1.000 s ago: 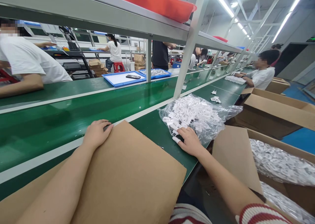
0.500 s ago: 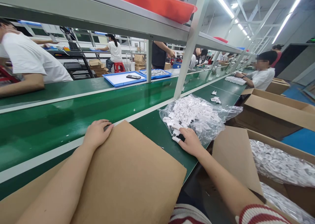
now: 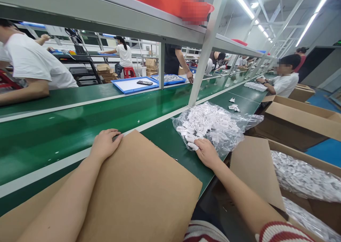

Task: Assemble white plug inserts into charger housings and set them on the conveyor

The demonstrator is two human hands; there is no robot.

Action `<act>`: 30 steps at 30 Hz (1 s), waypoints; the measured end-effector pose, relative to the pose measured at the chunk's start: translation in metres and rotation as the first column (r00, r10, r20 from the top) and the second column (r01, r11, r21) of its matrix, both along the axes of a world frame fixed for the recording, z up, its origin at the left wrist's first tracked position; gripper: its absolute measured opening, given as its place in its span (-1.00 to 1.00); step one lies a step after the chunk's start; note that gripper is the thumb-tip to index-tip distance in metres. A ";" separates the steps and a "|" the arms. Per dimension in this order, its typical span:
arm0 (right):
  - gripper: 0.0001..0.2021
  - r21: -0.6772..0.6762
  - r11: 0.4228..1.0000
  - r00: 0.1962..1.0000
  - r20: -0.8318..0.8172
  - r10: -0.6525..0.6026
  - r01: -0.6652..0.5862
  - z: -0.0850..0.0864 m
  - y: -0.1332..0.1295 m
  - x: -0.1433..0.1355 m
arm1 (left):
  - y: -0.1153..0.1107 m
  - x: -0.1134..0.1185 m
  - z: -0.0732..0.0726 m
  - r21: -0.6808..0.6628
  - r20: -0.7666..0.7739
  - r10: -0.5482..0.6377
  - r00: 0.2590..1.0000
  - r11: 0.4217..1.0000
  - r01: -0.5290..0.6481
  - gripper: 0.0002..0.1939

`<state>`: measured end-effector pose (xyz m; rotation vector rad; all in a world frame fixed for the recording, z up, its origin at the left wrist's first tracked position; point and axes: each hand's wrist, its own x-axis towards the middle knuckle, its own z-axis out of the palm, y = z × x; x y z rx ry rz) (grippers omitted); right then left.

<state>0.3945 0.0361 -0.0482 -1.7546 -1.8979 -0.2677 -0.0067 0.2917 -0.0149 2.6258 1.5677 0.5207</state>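
My left hand (image 3: 105, 145) is closed over the upper edge of a brown cardboard flap (image 3: 144, 188), with thumb and fingers near its corner. My left forearm lies across the cardboard. My right hand (image 3: 206, 151) pinches a white plug piece (image 3: 191, 138) at the near edge of a clear plastic bag (image 3: 226, 137). White covers sit on its fingertips, so the exact outline of the piece is hard to make out. A heap of white plug pieces (image 3: 207, 116) fills the bag on the green bench (image 3: 165, 137).
Loose white plugs (image 3: 234, 108) lie beyond the bag. A green conveyor belt (image 3: 80, 128) runs along the left. A metal post (image 3: 204, 57) rises behind the bag. Open cartons (image 3: 250, 167) with bagged parts stand at right. Blue trays (image 3: 133, 85) and several co-workers are farther off.
My right fingers, spread before, have closed together on a piece at the bag's edge. My left hand stays still. A co-worker's arm across the belt has lowered.
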 end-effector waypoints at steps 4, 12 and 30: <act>-0.66 0.038 0.997 0.997 -0.046 0.062 -0.060 0.003 -0.002 -0.002 | 0.000 0.000 0.000 0.006 -0.007 0.000 1.000 1.000 0.000 -0.43; -0.63 0.110 0.993 0.982 -0.180 0.052 -0.032 0.003 -0.006 -0.003 | 0.001 0.001 -0.001 0.010 -0.013 -0.005 1.000 1.000 0.005 -0.43; -0.73 0.307 0.945 0.918 -0.395 0.019 0.113 -0.004 -0.006 0.001 | 0.002 0.001 -0.001 0.011 -0.001 -0.001 1.000 1.000 0.001 -0.44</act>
